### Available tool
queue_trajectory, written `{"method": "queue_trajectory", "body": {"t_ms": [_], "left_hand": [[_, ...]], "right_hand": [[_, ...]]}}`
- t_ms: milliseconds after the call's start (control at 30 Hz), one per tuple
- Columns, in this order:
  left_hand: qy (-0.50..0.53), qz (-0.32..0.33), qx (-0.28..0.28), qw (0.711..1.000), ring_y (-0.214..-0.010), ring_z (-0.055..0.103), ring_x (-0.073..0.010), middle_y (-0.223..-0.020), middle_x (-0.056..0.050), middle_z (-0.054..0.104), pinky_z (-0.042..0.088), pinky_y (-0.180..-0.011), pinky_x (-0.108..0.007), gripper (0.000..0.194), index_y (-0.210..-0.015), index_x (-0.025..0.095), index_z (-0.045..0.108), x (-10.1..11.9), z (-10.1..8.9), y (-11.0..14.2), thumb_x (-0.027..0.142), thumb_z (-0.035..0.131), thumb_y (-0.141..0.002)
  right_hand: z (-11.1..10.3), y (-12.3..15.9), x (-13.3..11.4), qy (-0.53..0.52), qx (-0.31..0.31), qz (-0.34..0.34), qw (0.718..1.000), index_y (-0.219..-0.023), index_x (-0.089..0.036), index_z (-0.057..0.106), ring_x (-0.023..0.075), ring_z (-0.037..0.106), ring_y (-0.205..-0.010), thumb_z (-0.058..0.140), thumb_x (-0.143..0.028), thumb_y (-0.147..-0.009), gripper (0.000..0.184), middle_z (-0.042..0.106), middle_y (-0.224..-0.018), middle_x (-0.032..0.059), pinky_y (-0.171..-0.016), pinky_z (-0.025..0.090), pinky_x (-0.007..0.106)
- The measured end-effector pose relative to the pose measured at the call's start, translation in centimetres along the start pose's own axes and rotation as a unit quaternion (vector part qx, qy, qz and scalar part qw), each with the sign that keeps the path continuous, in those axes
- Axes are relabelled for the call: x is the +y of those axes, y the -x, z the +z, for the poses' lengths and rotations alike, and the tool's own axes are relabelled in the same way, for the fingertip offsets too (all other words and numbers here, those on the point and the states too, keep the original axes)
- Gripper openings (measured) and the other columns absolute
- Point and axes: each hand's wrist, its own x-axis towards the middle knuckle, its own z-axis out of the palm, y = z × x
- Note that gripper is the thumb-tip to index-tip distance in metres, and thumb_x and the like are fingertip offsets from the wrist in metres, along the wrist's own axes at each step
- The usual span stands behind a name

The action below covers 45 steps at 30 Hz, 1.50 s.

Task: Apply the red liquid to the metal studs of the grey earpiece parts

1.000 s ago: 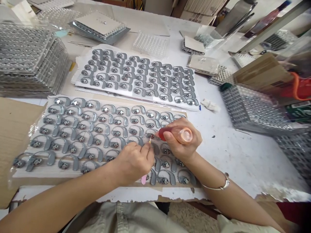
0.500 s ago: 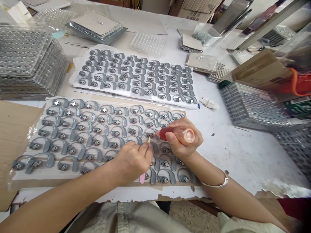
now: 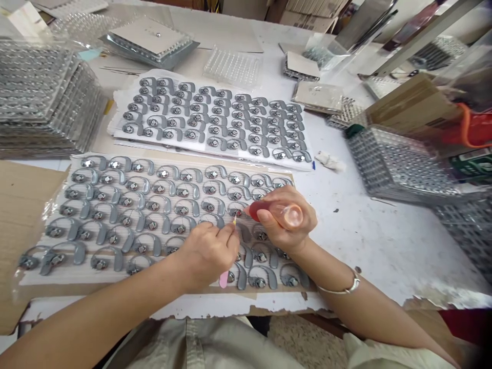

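My right hand is wrapped round a reddish, translucent squeeze bottle, its narrow tip pointing left at one grey ear-hook earphone part. In my left hand, finger and thumb pinch a thin stick-like tool with a flat pink end; its pale, yellowish tip meets the same part beside the bottle's tip. Whether either tip touches the part is too small to tell. Rows of similar grey hooks, each with a round metallic piece, lie on a white foam sheet under my hands, which hide several of them.
A second sheet of grey hooks lies behind the first. Stacked clear plastic trays stand at the left, and more trays at the right beside a cardboard box. A crumpled tissue lies right of the sheets.
Both hands keep almost the same pose at the same part. The bottle has shifted and tilted very slightly left; the whole view has moved a little.
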Motion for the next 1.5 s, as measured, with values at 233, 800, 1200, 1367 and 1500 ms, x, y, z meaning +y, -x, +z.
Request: {"method": "queue_trajectory", "body": {"t_ms": [233,800,1200,1367,1500], "left_hand": [[0.004,-0.008,0.004,1.000,-0.059,0.066,-0.0167,-0.091,-0.015,0.073,0.052,-0.050,-0.030,0.021,-0.092,0.006,0.064,-0.2,0.2,0.1,0.003,0.043,-0.087],[0.076,-0.052,-0.031,0.995,-0.065,0.070,-0.0190,-0.088,-0.009,0.073,0.056,-0.057,-0.032,0.018,-0.092,0.010,0.064,-1.0,0.4,0.4,0.009,0.047,-0.084],[0.141,-0.111,-0.059,0.982,-0.074,0.071,-0.0192,-0.080,-0.007,0.072,0.058,-0.067,-0.029,0.019,-0.093,0.014,0.067,-1.6,0.4,0.5,0.012,0.051,-0.083],[0.192,-0.158,-0.033,0.968,-0.073,0.071,-0.0174,-0.081,-0.005,0.074,0.057,-0.068,-0.027,0.020,-0.093,0.017,0.070,-1.8,0.1,0.2,0.015,0.052,-0.085],[0.243,-0.191,-0.024,0.951,-0.075,0.072,-0.0177,-0.087,-0.003,0.076,0.057,-0.068,-0.026,0.020,-0.095,0.018,0.072,-2.3,-0.1,0.1,0.017,0.054,-0.086]], "right_hand": [[-0.3,-0.1,-0.3,0.026,-0.011,-0.007,1.000,-0.089,-0.020,0.057,0.0160,0.056,-0.056,0.066,-0.031,-0.083,0.016,0.061,-0.069,0.0013,-0.049,0.049,0.031],[-0.7,0.4,-0.2,0.019,-0.028,-0.016,0.999,-0.089,-0.019,0.057,0.0159,0.056,-0.056,0.068,-0.027,-0.081,0.016,0.062,-0.070,0.0012,-0.049,0.048,0.030],[-0.7,0.4,-0.4,0.005,-0.039,-0.013,0.999,-0.089,-0.018,0.059,0.0163,0.055,-0.056,0.067,-0.022,-0.080,0.013,0.062,-0.070,0.0015,-0.051,0.047,0.030],[-0.5,0.4,-0.4,-0.001,-0.024,-0.018,1.000,-0.086,-0.019,0.059,0.0156,0.055,-0.054,0.068,-0.023,-0.078,0.012,0.062,-0.068,0.0004,-0.048,0.047,0.029],[-0.5,0.3,-0.6,0.000,-0.021,-0.017,1.000,-0.084,-0.019,0.058,0.0154,0.056,-0.052,0.068,-0.024,-0.079,0.012,0.062,-0.067,0.0005,-0.047,0.047,0.029]]}}
